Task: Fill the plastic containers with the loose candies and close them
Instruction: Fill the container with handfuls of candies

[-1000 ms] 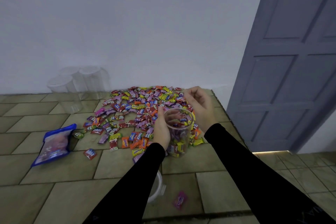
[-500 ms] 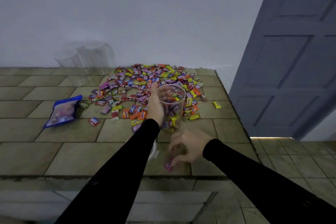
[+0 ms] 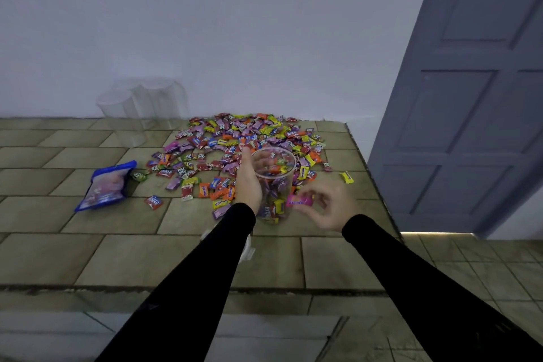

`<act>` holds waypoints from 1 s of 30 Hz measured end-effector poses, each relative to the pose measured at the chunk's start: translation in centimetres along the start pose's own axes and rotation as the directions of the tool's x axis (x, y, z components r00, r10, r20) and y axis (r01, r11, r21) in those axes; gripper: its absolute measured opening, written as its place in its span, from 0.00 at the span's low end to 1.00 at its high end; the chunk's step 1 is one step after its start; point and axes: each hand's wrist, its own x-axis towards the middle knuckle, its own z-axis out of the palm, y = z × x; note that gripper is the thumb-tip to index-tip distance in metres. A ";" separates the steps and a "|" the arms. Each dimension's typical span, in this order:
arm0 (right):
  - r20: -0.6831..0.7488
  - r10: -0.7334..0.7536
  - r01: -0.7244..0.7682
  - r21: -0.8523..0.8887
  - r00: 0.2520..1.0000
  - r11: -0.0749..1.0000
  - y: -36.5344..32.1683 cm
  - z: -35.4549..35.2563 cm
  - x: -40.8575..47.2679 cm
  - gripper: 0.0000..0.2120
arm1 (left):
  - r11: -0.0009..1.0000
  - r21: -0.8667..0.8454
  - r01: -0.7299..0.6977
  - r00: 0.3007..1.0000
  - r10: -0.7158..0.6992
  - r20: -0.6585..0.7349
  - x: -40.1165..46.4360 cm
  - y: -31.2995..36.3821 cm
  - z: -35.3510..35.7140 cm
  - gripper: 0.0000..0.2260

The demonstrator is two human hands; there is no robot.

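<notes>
Left hand [image 3: 249, 185]: grip wrapped round clear container [image 3: 274, 185], part-filled, at near edge of candy pile [image 3: 244, 144] on tabletop [image 3: 88, 256] | right hand [image 3: 329, 206]: fingers pinching pink candy [image 3: 299, 201] beside container.

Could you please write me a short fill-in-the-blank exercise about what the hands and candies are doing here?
1. The left hand steadies the clear ____.
2. The right hand pinches a ____ candy in its fingers.
3. The blue bag lies ____ of the candy pile.

Missing words: container; pink; left
</notes>
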 end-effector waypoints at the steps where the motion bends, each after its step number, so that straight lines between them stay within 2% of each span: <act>1: -0.122 0.014 -0.010 0.033 0.992 0.999 -0.2 -0.3 0.5 0.12 | 1.000 -0.001 -0.004 1.000 0.004 -0.001 0.0 0.1 0.1 0.28; 3: -0.284 0.043 -0.018 0.091 0.958 0.996 -0.7 -0.3 1.9 0.12 | 1.000 -0.007 -0.019 1.000 0.019 0.020 0.0 0.1 0.3 0.28; 5: -0.326 0.064 -0.032 0.104 0.943 0.994 -1.4 -0.1 3.6 0.11 | 0.999 -0.024 -0.025 0.999 0.026 0.025 -0.1 0.2 0.4 0.27; 9: -0.163 0.136 -0.145 -0.040 0.977 0.989 -2.0 0.8 6.0 0.12 | 0.998 -0.069 -0.003 0.999 0.006 0.043 -0.3 0.4 0.4 0.27; 12: -0.099 0.202 -0.212 -0.095 0.974 0.973 -1.8 1.1 6.5 0.11 | 0.998 -0.057 -0.015 0.999 0.017 0.047 -0.2 0.3 0.4 0.30; 19: -0.137 0.204 -0.217 -0.083 0.969 0.973 -3.1 0.8 7.1 0.10 | 0.999 0.030 0.038 0.995 -0.040 0.092 0.8 -0.4 -0.7 0.36; 21: -0.161 0.189 -0.203 -0.079 0.969 0.976 -4.2 0.6 7.7 0.10 | 0.998 0.063 0.013 0.995 -0.019 0.098 0.4 0.2 -1.1 0.37; 23: -0.161 0.168 -0.188 -0.118 0.973 0.975 -5.3 0.5 8.4 0.08 | 0.990 0.131 -0.046 0.997 0.038 0.064 0.1 0.8 -1.8 0.34; 26: -0.071 0.144 -0.154 -0.163 0.987 0.975 -7.0 0.9 9.7 0.08 | 0.947 0.300 -0.117 0.989 0.139 -0.054 -0.1 1.4 -3.5 0.23; 28: -0.008 0.104 -0.104 -0.172 0.995 0.980 -8.0 1.6 10.4 0.10 | 0.908 0.404 -0.109 0.980 0.167 -0.112 -0.4 1.5 -4.9 0.17; 30: 0.048 0.054 -0.045 -0.184 0.997 0.982 -9.0 2.7 10.7 0.10 | 0.875 0.481 -0.062 0.967 0.171 -0.187 -0.9 1.2 -6.3 0.15</act>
